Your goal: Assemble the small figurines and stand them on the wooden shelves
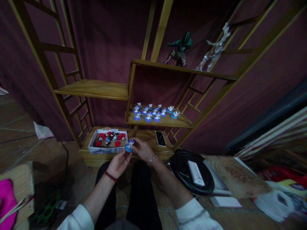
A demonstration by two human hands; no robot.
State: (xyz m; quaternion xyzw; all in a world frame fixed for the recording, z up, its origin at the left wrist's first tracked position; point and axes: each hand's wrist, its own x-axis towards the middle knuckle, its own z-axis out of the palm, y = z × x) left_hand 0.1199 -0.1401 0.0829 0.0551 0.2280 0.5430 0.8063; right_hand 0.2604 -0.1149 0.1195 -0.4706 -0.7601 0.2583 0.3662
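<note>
The box [102, 150] holds small figurines [108, 138] and red discs [117, 144].

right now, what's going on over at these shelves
A person's left hand and right hand both hold a blue-based figurine near the lower shelf. There, an open box holds small figures and red pieces, and a phone lies to its right. On the shelf above, more figurines are grouped.

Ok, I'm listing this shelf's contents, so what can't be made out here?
All in the head view:
Held figurine: far side turned away; part covered by fingers.
Box: pieces overlapping, too small to count.
Back-row figurines: bases, partly hidden by front figurines.
Pink cloth: cut off by left edge.
Phone: screen too dark to read.
</note>
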